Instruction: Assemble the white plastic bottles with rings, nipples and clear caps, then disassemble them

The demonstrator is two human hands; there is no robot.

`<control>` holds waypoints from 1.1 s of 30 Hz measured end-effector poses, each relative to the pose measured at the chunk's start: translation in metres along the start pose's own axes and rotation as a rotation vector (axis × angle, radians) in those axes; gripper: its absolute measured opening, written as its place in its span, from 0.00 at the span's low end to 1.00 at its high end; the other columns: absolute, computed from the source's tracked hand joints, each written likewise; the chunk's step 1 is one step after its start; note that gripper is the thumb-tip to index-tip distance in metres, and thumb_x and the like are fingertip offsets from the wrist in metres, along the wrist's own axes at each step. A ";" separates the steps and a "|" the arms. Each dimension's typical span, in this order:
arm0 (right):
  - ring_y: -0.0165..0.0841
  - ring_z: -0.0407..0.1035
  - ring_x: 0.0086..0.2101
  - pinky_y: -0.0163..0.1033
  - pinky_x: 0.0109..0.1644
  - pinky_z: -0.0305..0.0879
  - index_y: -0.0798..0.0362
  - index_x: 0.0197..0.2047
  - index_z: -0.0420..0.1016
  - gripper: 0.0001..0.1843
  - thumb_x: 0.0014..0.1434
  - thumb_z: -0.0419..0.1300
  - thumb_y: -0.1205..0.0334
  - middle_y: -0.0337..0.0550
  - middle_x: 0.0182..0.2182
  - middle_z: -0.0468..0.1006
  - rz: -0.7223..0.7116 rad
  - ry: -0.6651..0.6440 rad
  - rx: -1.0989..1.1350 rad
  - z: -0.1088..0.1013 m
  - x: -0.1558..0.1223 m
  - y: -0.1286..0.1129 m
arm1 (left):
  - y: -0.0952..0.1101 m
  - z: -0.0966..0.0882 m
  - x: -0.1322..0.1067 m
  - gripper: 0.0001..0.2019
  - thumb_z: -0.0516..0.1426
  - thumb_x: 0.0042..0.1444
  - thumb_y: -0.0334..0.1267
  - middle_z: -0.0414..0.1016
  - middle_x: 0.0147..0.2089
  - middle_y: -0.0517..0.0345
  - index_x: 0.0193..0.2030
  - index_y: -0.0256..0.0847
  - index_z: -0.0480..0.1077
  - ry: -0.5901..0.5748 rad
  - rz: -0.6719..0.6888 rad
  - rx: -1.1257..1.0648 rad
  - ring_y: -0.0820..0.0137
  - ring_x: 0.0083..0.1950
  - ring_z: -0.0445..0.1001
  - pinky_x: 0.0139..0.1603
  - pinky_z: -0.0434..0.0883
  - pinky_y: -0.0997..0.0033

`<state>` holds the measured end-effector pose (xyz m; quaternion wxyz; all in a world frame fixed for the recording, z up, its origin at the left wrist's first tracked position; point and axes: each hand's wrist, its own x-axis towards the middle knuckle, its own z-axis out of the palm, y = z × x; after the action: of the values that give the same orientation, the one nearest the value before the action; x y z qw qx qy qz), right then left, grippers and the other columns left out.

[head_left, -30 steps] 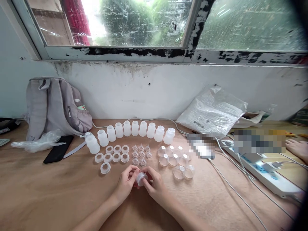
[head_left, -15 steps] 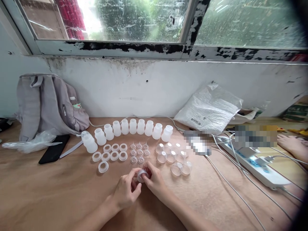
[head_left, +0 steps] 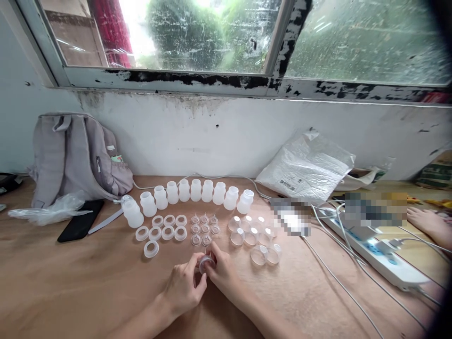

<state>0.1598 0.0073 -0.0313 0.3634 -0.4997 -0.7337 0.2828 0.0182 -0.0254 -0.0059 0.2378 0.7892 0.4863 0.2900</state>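
Note:
Both hands hold one translucent bottle collar ring (head_left: 202, 266) just above the table's near middle. My left hand (head_left: 183, 285) grips its left side between thumb and fingers. My right hand (head_left: 221, 269) pinches the opposite side, with the thumb at the opening; whether a nipple sits inside is hidden. Behind the hands lie several clear bottle nipples (head_left: 205, 229) in rows. More collar rings (head_left: 151, 255) lie to the left, and clear domed caps (head_left: 258, 256) to the right. Frosted baby bottles (head_left: 195, 190) stand in an arc farther back. The leftmost bottle (head_left: 133, 215) has a clear top and leans.
On the left are a grey backpack (head_left: 76, 155), a black phone (head_left: 79, 223) and a crumpled plastic bag (head_left: 52, 209). On the right lie a silvery mailing bag (head_left: 307, 165), a power strip (head_left: 391, 263) and loose white cables. A person's hand or foot (head_left: 429, 223) shows at the far right.
The view has tipped up slightly, so the scene sits lower. Both hands keep hold of the collar ring, which has shifted slightly left and turned more on edge.

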 end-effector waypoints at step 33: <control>0.27 0.57 0.23 0.32 0.27 0.53 0.54 0.27 0.66 0.16 0.60 0.46 0.54 0.36 0.21 0.66 -0.086 -0.195 0.240 -0.025 0.001 -0.015 | -0.011 -0.009 0.008 0.17 0.37 0.61 0.46 0.68 0.26 0.62 0.49 0.40 0.56 0.009 -0.157 -0.441 0.76 0.19 0.65 0.22 0.62 0.78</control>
<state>0.1722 0.0042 -0.0046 0.3592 -0.3912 -0.7471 0.3998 0.0085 -0.0132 -0.0050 0.4243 0.6767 0.4719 0.3733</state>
